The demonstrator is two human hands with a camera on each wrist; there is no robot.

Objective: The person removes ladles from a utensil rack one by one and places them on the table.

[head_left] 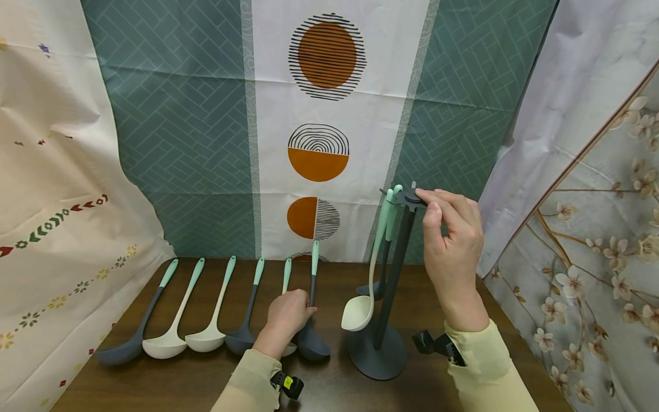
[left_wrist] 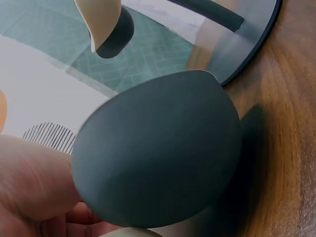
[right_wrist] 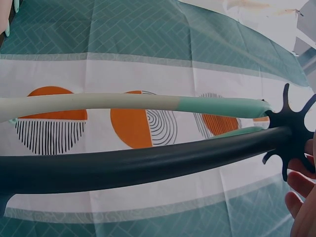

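My left hand [head_left: 288,315] grips the handle of a dark grey ladle [head_left: 313,342] with a mint-green end. Its bowl [left_wrist: 158,148] fills the left wrist view, with a shadow on the wood beside it. Partly hidden behind that hand is a cream ladle [head_left: 286,274]. My right hand [head_left: 455,240] pinches the hooked top [right_wrist: 291,123] of a dark utensil stand [head_left: 396,274]. From the stand's left side hang a cream ladle [head_left: 358,313] and, behind it, another dark grey ladle [head_left: 380,288].
Left of my left hand, several ladles lie in a row on the brown table [head_left: 360,395]: dark [head_left: 120,352], cream [head_left: 165,345], cream [head_left: 206,339] and dark [head_left: 240,339]. The stand's round base [head_left: 378,366] sits at right. Patterned cloth [head_left: 175,143] hangs behind.
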